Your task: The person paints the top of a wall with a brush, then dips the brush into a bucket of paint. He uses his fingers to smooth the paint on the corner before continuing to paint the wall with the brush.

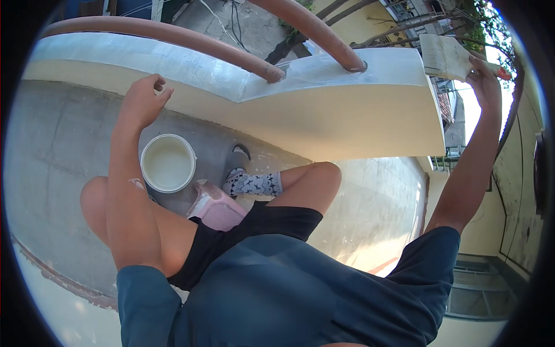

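My right hand (484, 81) is raised at the upper right, its fingers closed round the handle of a wide paint brush (445, 56). The brush's pale bristles point left, beside the end of a low cream wall (347, 121) with a whitish top. On the left, my left hand (148, 99) is held near the wall's inner side with loosely curled fingers, the thumb apart, and nothing in it. Below that hand, a white bucket (168, 163) with pale liquid inside stands on the grey floor.
Two reddish-brown pipes (173, 36) (318, 32) meet the wall's top. Between my legs is a pink plastic object (217, 211), partly hidden. My foot in a patterned sock (254, 183) rests near the wall. Branches and buildings show beyond the wall.
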`<state>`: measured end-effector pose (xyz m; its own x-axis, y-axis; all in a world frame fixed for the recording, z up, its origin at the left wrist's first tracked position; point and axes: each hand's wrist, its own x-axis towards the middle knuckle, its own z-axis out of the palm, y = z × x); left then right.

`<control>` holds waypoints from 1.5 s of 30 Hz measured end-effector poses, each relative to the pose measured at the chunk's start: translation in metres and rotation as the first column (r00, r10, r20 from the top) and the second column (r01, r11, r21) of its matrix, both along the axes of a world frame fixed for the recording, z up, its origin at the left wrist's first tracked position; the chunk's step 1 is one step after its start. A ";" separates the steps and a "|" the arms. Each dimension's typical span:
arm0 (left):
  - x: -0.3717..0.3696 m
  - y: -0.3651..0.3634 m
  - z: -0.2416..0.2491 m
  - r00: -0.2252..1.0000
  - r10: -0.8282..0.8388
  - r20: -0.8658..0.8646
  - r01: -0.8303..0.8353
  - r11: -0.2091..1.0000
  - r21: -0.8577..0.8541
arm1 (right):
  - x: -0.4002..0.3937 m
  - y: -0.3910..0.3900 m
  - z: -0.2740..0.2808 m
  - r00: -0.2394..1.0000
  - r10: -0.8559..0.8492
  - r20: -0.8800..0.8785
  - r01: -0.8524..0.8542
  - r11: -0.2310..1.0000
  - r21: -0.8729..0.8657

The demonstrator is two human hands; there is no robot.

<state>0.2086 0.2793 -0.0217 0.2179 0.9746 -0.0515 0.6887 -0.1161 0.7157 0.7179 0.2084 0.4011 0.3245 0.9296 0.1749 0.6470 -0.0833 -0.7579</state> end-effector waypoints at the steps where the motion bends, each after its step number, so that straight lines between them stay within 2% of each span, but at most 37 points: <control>1: 0.000 0.000 0.000 1.000 0.005 -0.002 -0.005 1.000 -0.013 | -0.018 -0.001 -0.009 0.998 0.052 0.028 -0.051 0.998 -0.025; 5: 0.006 -0.001 0.005 1.000 -0.018 0.018 0.018 1.000 -0.002 | -0.058 0.015 -0.053 0.999 0.048 0.003 -0.048 0.997 0.056; 7: 0.007 -0.001 0.004 1.000 -0.017 0.010 0.017 1.000 -0.006 | -0.064 0.041 -0.070 1.000 0.006 -0.008 -0.004 0.975 0.222; 9: 0.009 0.002 0.003 0.999 -0.028 0.018 0.028 1.000 -0.012 | -0.074 0.070 -0.090 0.994 0.004 -0.113 0.022 0.974 0.227; 12: 0.013 0.006 -0.001 0.999 -0.026 0.040 0.026 1.000 -0.003 | -0.065 0.107 -0.117 0.968 0.107 -0.228 -0.066 0.981 0.180; 14: 0.014 0.010 -0.003 0.999 -0.032 0.036 0.032 0.999 0.007 | -0.103 0.117 -0.144 0.895 0.152 -0.419 -0.086 0.981 0.171; 16: 0.018 0.013 -0.002 0.999 -0.046 0.029 0.045 0.998 0.038 | -0.117 0.123 -0.161 0.901 0.182 -0.394 -0.107 0.973 0.204; 17: 0.019 0.013 0.000 0.983 -0.035 0.180 0.013 0.993 0.121 | -0.122 0.126 -0.165 0.910 0.213 -0.355 -0.133 0.963 0.235; 18: 0.019 0.014 0.009 0.945 -0.042 0.324 -0.027 0.978 0.205 | -0.127 0.122 -0.168 0.868 0.319 -0.381 -0.214 0.932 0.292; 19: 0.020 0.013 0.024 0.953 -0.052 0.298 -0.023 0.970 0.243 | -0.132 0.121 -0.169 0.858 0.335 -0.390 -0.208 0.920 0.333; 21: 0.031 0.007 0.053 0.896 -0.161 0.415 -0.115 0.817 0.565 | -0.142 0.113 -0.172 0.856 0.276 -0.438 -0.105 0.921 0.375; 22: 0.039 0.009 0.076 0.903 -0.211 0.374 -0.112 0.724 0.680 | -0.150 0.102 -0.172 0.827 0.383 -0.412 -0.200 0.885 0.422; 23: 0.047 0.006 0.100 0.907 -0.255 0.335 -0.108 0.627 0.771 | -0.158 0.095 -0.172 0.823 0.370 -0.431 -0.172 0.885 0.432; 25: 0.079 0.009 0.161 0.955 -0.268 0.127 -0.025 0.354 0.935 | -0.178 0.081 -0.172 0.904 0.298 -0.308 -0.116 0.862 0.493; 27: 0.115 0.014 0.203 0.979 -0.182 -0.087 0.159 0.426 0.891 | -0.199 0.067 -0.165 0.871 0.341 -0.352 -0.117 0.842 0.526; 29: 0.152 0.016 0.242 0.981 -0.126 -0.149 0.193 0.531 0.825 | -0.212 0.057 -0.157 0.872 0.342 -0.350 -0.147 0.866 0.479; 30: 0.162 0.018 0.254 0.978 -0.121 -0.169 0.207 0.525 0.825 | -0.209 0.056 -0.161 0.840 0.440 -0.317 -0.220 0.811 0.542; 31: 0.171 0.021 0.264 0.971 -0.199 -0.131 0.223 0.567 0.793 | -0.209 0.053 -0.160 0.832 0.449 -0.326 -0.215 0.803 0.556; 32: 0.179 0.020 0.269 0.957 -0.276 -0.092 0.248 0.606 0.756 | -0.211 0.046 -0.160 0.934 0.326 -0.144 -0.184 0.787 0.589; 33: 0.185 0.021 0.270 0.953 -0.279 -0.116 0.267 0.598 0.756 | -0.211 0.042 -0.161 0.986 0.166 0.033 -0.150 0.769 0.621; 35: 0.192 0.024 0.268 0.959 -0.272 -0.077 0.237 0.624 0.745 | -0.203 0.052 -0.164 0.988 0.144 -0.063 -0.071 0.764 0.642; 36: 0.196 0.032 0.266 0.956 -0.277 -0.101 0.259 0.625 0.736 | -0.200 0.049 -0.165 0.993 0.112 -0.027 -0.069 0.771 0.632; 37: 0.202 0.043 0.265 0.932 -0.341 -0.121 0.296 0.528 0.796 | -0.197 0.050 -0.168 0.997 0.080 0.011 -0.070 0.783 0.618; 38: 0.204 0.047 0.265 0.908 -0.394 -0.142 0.312 0.412 0.856 | -0.194 0.064 -0.173 0.995 0.101 -0.004 -0.069 0.715 0.695; 39: 0.208 0.050 0.267 0.907 -0.392 -0.153 0.321 0.410 0.854 | -0.189 0.067 -0.172 0.995 0.102 -0.015 -0.063 0.713 0.699; 41: 0.218 0.058 0.270 0.945 -0.167 -0.280 0.326 0.444 0.835 | -0.177 0.072 -0.167 0.980 0.199 0.032 -0.182 0.807 0.562; 42: 0.221 0.067 0.267 0.945 -0.163 -0.285 0.328 0.444 0.834 | -0.170 0.072 -0.171 0.979 0.202 0.028 -0.183 0.806 0.564; 44: 0.217 0.108 0.253 0.937 -0.149 -0.315 0.348 0.454 0.820 | -0.161 0.063 -0.188 0.994 0.090 0.062 -0.107 0.683 0.723; 45: 0.211 0.136 0.248 0.939 -0.138 -0.316 0.343 0.444 0.827 | -0.160 0.038 -0.195 0.973 0.230 0.018 -0.163 0.632 0.757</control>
